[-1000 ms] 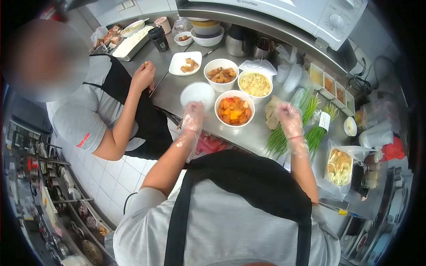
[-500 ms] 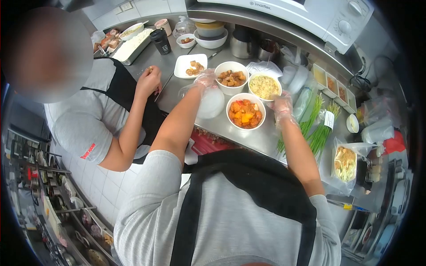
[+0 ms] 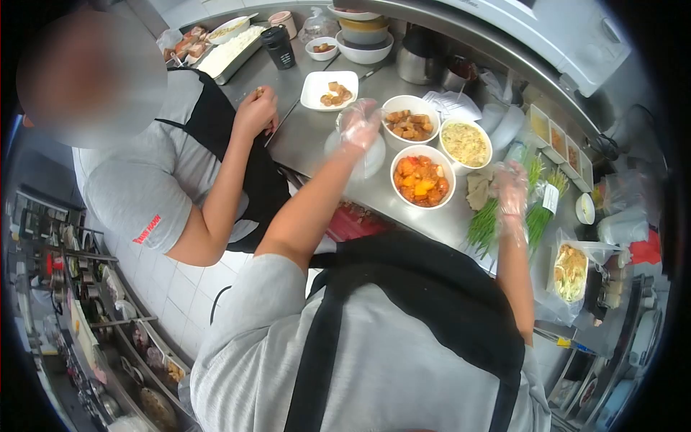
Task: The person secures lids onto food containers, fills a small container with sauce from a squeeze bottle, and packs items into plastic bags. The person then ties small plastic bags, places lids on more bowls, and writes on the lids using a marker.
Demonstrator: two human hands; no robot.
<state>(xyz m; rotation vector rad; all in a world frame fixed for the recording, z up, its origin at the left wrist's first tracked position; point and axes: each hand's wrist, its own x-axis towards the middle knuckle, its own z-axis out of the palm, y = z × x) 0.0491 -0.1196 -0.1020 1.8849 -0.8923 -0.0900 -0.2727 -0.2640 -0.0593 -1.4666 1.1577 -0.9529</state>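
Observation:
My left hand [image 3: 360, 129], in a clear plastic glove, is over the round translucent lids [image 3: 368, 160], close to the bowl of browned cubes [image 3: 410, 124]. Its fingers are apart, with nothing visible in them. My right hand [image 3: 511, 189], gloved too, is above the green stalks [image 3: 489, 225]; its fingers are blurred, so a grip cannot be made out. Between it and the bowls lies a crumpled beige piece [image 3: 479, 190], of cloth or paper. Nearest me stands a white bowl of orange-glazed chunks with yellow pieces [image 3: 422, 183]; right of it is a bowl of yellowish rice-like food [image 3: 466, 142].
A co-worker's hand [image 3: 258, 111] is at the left, near a square white dish [image 3: 309, 95] with brown pieces. Stacked bowls [image 3: 363, 50], a black cup [image 3: 278, 49] and a metal pitcher [image 3: 415, 65] stand behind. Condiment containers [image 3: 554, 142] and bagged food [image 3: 571, 273] are rightward.
My right hand has left the rim of the rice-like food's bowl and moved right over the stalks, exposing the beige piece. My left hand has lifted slightly by the lids. The view has shifted.

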